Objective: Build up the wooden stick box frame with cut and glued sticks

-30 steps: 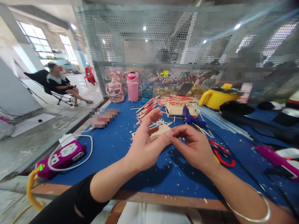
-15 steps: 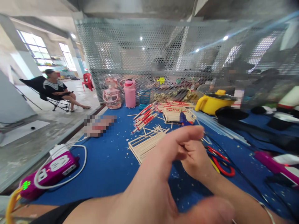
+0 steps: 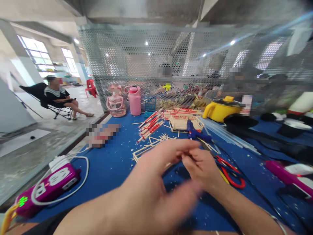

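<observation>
My left hand (image 3: 156, 182) is raised close to the camera, its thumb spread away from the fingers and blurred. The left fingertips meet my right hand (image 3: 201, 166), whose fingers are curled closed. Anything pinched there is hidden from view. Behind my left hand lies a frame of thin wooden sticks (image 3: 140, 151), mostly covered by that hand. A blue glue gun (image 3: 194, 131) rests beyond my right hand, against a second stick frame (image 3: 177, 125). Red-handled scissors (image 3: 241, 182) lie just right of my right wrist.
Bundled sticks with red wrappers (image 3: 151, 125) lie at the back. Clear glue sticks (image 3: 227, 137) and a yellow pot (image 3: 217, 111) are at right. Pink bottles (image 3: 135, 101) stand by the mesh screen (image 3: 137, 58). A purple power strip (image 3: 52, 186) sits left; a person (image 3: 58, 94) sits beyond.
Both hands have shifted slightly left and down in view, still together at the fingertips. More of the glue gun shows, and my left hand covers more of the near stick frame.
</observation>
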### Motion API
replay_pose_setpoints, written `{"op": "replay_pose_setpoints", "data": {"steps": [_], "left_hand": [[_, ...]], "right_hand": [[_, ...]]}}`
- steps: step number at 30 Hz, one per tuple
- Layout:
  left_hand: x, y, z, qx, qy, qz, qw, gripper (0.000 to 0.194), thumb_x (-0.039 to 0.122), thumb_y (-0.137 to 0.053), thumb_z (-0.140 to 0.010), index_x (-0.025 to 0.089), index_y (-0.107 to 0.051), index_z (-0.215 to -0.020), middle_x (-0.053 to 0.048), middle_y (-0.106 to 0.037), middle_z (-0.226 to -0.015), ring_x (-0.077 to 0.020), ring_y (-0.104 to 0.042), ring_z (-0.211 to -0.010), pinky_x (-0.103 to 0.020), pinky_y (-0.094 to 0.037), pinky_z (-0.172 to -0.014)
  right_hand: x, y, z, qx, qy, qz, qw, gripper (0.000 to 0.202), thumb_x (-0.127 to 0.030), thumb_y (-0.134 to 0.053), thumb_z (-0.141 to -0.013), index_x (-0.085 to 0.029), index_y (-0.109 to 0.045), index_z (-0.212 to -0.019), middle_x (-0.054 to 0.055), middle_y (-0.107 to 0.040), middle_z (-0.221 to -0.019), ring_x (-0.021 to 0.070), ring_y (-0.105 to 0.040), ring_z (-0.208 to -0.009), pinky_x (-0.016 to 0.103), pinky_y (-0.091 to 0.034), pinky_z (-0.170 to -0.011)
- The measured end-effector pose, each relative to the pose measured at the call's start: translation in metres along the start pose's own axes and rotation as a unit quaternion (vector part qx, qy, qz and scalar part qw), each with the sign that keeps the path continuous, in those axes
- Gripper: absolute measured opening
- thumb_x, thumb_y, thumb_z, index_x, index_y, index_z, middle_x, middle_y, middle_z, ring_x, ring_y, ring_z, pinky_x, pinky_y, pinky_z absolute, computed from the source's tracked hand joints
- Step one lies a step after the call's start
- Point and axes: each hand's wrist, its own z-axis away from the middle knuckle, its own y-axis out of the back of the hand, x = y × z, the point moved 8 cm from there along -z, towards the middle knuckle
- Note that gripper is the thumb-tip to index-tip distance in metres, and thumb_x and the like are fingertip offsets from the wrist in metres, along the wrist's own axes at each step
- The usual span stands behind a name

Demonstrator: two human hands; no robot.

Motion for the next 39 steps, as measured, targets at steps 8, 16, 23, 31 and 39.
{"op": "replay_pose_setpoints", "data": {"steps": [8,16,23,31,39], "left_hand": [[-0.113,0.05,0.045,-0.016,0.307,-0.266,0.914,0.052,0.055,-0.04,-0.088,0.02,-0.044,-0.126,0.001,-0.064,-0.061,-0.024,-0.061,-0.062,-0.034,-0.039,-0.06],[-0.138,0.035,0.053,0.002,0.374,-0.088,0.923,0.08,0.056,-0.054,-0.078,0.015,-0.024,-0.141,0.0,-0.065,-0.07,-0.0195,-0.062,-0.059,-0.028,-0.045,-0.053],[-0.152,0.05,0.049,-0.049,0.411,-0.037,0.91,0.08,0.053,-0.058,-0.077,0.015,-0.026,-0.14,0.003,-0.058,-0.068,-0.0161,-0.058,-0.061,-0.026,-0.045,-0.053],[-0.15,0.047,0.036,-0.169,0.421,-0.054,0.89,0.085,0.054,-0.062,-0.074,0.017,-0.028,-0.143,0.0,-0.064,-0.069,-0.0155,-0.059,-0.058,-0.023,-0.045,-0.049],[-0.161,0.04,0.04,-0.167,0.432,0.005,0.886,0.113,0.041,-0.074,-0.068,0.023,0.002,-0.149,-0.002,-0.069,-0.081,-0.0214,-0.065,-0.073,-0.026,-0.049,-0.057]], "right_hand": [[0.051,0.011,-0.014,0.045,-0.096,0.019,0.994,0.028,-0.005,-0.045,-0.072,-0.019,-0.062,-0.09,0.004,-0.071,-0.085,0.0169,-0.069,-0.081,0.031,-0.053,-0.076],[0.076,-0.01,-0.017,-0.041,-0.159,-0.023,0.986,0.049,0.003,-0.041,-0.063,-0.016,-0.058,-0.105,0.009,-0.073,-0.094,0.0173,-0.07,-0.083,0.029,-0.054,-0.073],[0.043,0.001,0.01,-0.244,-0.184,-0.078,0.949,0.035,0.0,-0.043,-0.066,-0.019,-0.064,-0.087,0.002,-0.073,-0.076,0.0132,-0.066,-0.061,0.021,-0.049,-0.052],[0.036,0.071,-0.032,-0.092,-0.1,0.207,0.969,0.013,-0.024,-0.067,-0.07,-0.022,-0.067,-0.058,-0.001,-0.064,-0.051,0.0124,-0.054,-0.043,0.026,-0.036,-0.041],[0.074,0.02,-0.011,-0.228,-0.095,0.253,0.936,0.014,-0.035,-0.071,-0.068,-0.024,-0.063,-0.07,-0.002,-0.064,-0.062,0.0142,-0.054,-0.055,0.025,-0.032,-0.048]]}}
